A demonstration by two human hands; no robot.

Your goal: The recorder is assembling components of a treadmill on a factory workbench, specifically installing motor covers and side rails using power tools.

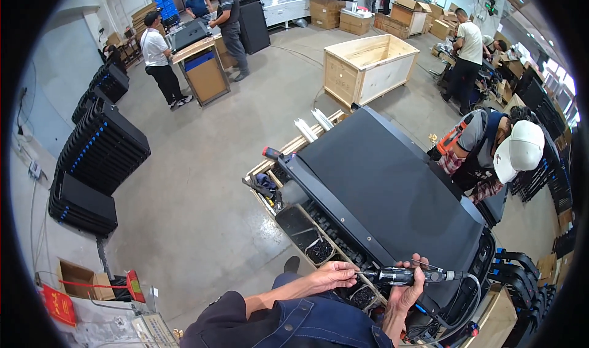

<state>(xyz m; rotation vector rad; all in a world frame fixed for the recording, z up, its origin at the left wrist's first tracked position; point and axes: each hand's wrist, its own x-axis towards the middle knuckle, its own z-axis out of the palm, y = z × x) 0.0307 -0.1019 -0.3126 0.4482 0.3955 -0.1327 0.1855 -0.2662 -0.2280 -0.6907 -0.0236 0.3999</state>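
Observation:
My right hand [406,290] grips a black power screwdriver [392,277] with a hose running from its rear end; its tip points left. At that tip, the fingers of my left hand [334,275] are pinched together; whatever small piece they hold is too small to make out. Both hands are over the near edge of a large black belted frame [380,188] that looks like a treadmill deck, with a side rail along it. Below my hands, open bins [319,250] contain small black parts, probably screws.
Across the deck, a co-worker in a white cap [518,151] bends over its right side. An open wooden crate [368,72] stands beyond it. Stacked black panels [101,145] line the left. Several people work farther back, some around a bench [205,75]. A red-handled tool [270,153] lies at the deck's corner.

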